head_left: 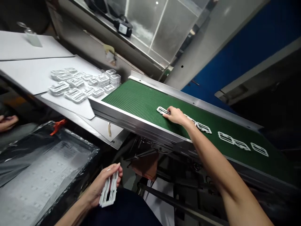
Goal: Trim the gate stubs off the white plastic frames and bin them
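Note:
My left hand point(108, 182) is closed around a few white slotted plastic frames point(108, 193), held low above my lap. Over the green ribbed conveyor belt point(134, 97), my right hand point(175, 115) pinches another white plastic frame point(162, 110) by its near end, at the belt's surface. Behind that hand, several more of these white frames point(204, 127) lie in a loose row along the belt toward the right. My right forearm reaches across the belt's near metal rail.
Stacks of white frames point(75, 94) cover part of the white-topped table point(23, 72) at left. A box lined with black plastic point(54, 169) stands at lower left, with another person's hand point(8, 123) beyond it. Metal rails point(141, 122) edge the conveyor. A bottle point(33, 38) stands far left.

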